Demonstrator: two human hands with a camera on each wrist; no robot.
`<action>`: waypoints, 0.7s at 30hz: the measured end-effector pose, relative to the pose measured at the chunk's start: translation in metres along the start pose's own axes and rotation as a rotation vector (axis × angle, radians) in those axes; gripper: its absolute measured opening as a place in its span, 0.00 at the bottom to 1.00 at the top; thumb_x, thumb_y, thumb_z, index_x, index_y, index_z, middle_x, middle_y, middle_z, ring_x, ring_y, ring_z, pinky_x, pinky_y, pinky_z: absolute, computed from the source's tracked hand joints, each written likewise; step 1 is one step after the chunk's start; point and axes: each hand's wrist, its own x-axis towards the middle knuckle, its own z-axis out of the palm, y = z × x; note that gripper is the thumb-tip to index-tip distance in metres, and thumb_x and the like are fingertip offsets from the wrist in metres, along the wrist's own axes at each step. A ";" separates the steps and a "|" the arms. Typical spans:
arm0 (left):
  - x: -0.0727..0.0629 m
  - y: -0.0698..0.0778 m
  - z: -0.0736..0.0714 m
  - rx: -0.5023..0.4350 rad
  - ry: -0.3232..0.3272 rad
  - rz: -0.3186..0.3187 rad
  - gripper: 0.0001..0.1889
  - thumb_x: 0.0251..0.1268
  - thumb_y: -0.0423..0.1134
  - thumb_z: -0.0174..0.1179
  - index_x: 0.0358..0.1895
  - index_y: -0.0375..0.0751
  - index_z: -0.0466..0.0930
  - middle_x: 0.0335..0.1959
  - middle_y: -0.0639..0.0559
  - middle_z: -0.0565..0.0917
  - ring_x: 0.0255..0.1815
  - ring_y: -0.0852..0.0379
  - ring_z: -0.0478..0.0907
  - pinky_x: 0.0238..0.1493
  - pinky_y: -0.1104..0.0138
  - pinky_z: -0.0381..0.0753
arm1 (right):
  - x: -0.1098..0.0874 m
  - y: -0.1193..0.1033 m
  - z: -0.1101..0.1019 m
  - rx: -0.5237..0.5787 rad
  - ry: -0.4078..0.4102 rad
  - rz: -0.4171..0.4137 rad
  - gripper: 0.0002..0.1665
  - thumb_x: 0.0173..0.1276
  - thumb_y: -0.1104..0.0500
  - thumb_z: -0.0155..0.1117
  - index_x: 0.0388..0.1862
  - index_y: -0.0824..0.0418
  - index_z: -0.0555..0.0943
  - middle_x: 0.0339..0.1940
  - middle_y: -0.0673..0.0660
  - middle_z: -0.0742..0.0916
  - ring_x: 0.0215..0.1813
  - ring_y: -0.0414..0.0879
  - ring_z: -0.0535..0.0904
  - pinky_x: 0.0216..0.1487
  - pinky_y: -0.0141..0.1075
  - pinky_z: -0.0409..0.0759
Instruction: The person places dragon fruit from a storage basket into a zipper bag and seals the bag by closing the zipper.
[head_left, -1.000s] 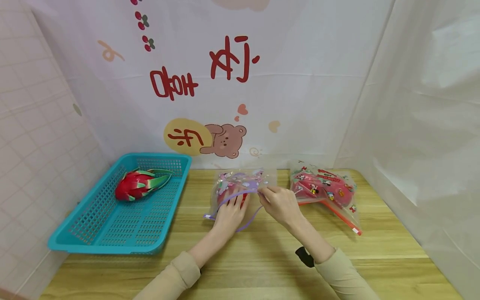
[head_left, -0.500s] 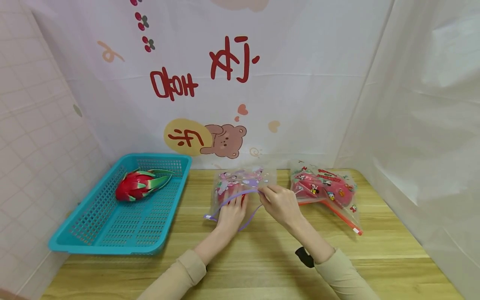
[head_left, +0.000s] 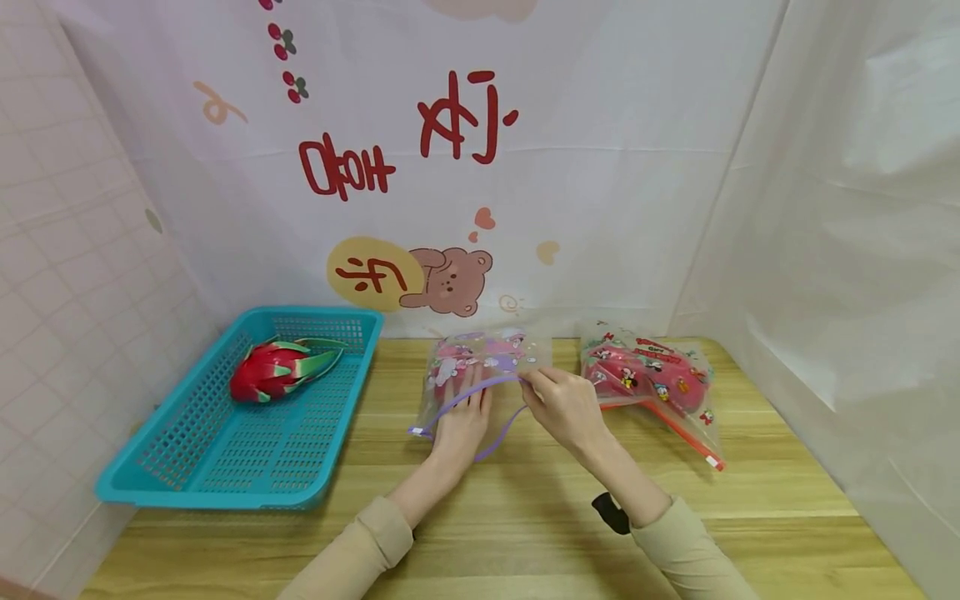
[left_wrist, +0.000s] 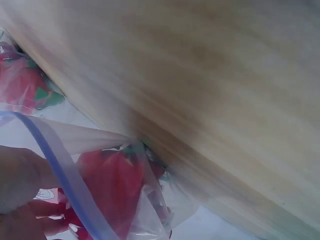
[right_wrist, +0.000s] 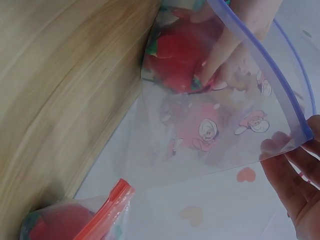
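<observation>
My left hand [head_left: 459,429] reaches through the mouth of a clear zip bag [head_left: 517,350] with a purple closure strip [right_wrist: 270,65] and a pink cartoon print. Inside, its spread fingers and thumb hold a red dragon fruit [right_wrist: 172,52] with green leaf tips, low in the bag close to the table. The film and the fingers partly cover the fruit. With bent fingers my right hand [head_left: 562,408] pinches the bag's rim at the right corner of the opening, and the mouth gapes wide.
A turquoise plastic basket [head_left: 315,498] stands on the left with another dragon fruit [head_left: 273,372] lying in it. To the right, red fruit shows through clear bagging [head_left: 701,425] with a red closure strip [head_left: 682,433]. A printed white sheet [head_left: 600,192] hangs behind the wooden table [head_left: 525,533].
The left hand has shifted slightly to the right, and its fingers lie straighter inside the bag. The right hand keeps hold of the rim and has barely moved.
</observation>
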 end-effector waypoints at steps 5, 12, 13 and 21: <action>0.002 0.000 0.004 0.026 -0.004 -0.011 0.36 0.56 0.42 0.66 0.69 0.44 0.64 0.73 0.43 0.63 0.73 0.51 0.62 0.68 0.57 0.69 | 0.000 0.001 0.000 0.002 0.008 -0.004 0.02 0.55 0.64 0.67 0.28 0.61 0.86 0.20 0.52 0.86 0.15 0.40 0.75 0.14 0.29 0.70; 0.007 -0.003 0.010 0.049 0.049 -0.047 0.39 0.53 0.44 0.67 0.70 0.43 0.63 0.70 0.48 0.67 0.69 0.54 0.67 0.65 0.61 0.72 | 0.001 0.000 0.001 -0.015 0.030 0.002 0.05 0.49 0.66 0.71 0.28 0.60 0.86 0.18 0.50 0.85 0.14 0.39 0.74 0.14 0.29 0.69; 0.008 -0.003 0.011 0.054 0.059 -0.054 0.39 0.51 0.44 0.68 0.69 0.43 0.63 0.69 0.49 0.68 0.68 0.54 0.68 0.65 0.61 0.72 | 0.001 -0.001 0.000 -0.017 0.033 0.002 0.06 0.48 0.66 0.72 0.28 0.60 0.86 0.18 0.49 0.84 0.14 0.39 0.73 0.13 0.29 0.68; 0.014 -0.006 0.017 -0.008 0.091 -0.071 0.37 0.48 0.42 0.69 0.66 0.46 0.67 0.60 0.52 0.73 0.61 0.54 0.71 0.63 0.61 0.73 | 0.001 -0.002 0.000 -0.020 0.051 -0.002 0.06 0.48 0.66 0.71 0.28 0.60 0.86 0.17 0.50 0.84 0.13 0.39 0.72 0.13 0.28 0.67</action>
